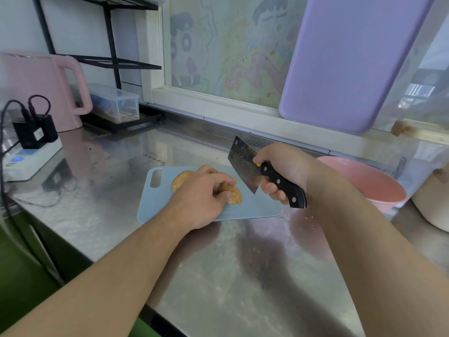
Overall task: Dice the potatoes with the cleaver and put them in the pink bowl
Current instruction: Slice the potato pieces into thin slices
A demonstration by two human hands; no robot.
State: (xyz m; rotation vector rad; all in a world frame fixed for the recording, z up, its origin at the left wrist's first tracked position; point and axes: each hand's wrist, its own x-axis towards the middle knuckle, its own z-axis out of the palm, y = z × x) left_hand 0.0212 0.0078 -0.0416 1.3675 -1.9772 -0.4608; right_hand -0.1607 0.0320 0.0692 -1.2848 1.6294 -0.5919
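Observation:
On the light blue cutting board (252, 205) lie two potato pieces. My left hand (201, 193) pinches the nearer potato half (234, 197) between thumb and fingers, its cut face turned right. The other potato piece (179, 180) lies behind my hand, partly hidden. My right hand (284, 166) grips the black handle of the cleaver (245, 164), held tilted in the air just right of the potato, blade edge down-left and clear of the board. The pink bowl (379, 188) stands to the right, behind my right forearm.
The steel counter (218, 263) carries a white power strip (29, 159) with black plugs at the left, a pink kettle (41, 91) and a clear box (116, 105) behind it. A purple board (349, 62) leans at the window. A cream pot (432, 203) sits at far right.

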